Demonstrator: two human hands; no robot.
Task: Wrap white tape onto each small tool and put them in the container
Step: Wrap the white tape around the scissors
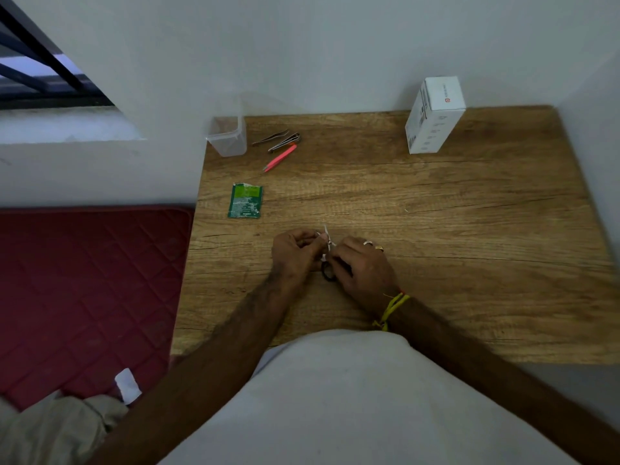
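White tape (pixel 327 241) is being wound onto a small black-handled tool (pixel 328 273), pinched between left hand (pixel 295 253) and right hand (pixel 360 266) at the table's near middle. Next, placement in the far-left container (pixel 228 137) is called for.

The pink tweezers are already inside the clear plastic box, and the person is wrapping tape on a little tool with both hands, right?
Not quite. The head view shows the pink tweezers lying on the table beside the clear plastic box, not inside. The left hand and right hand are indeed working white tape onto a little tool.
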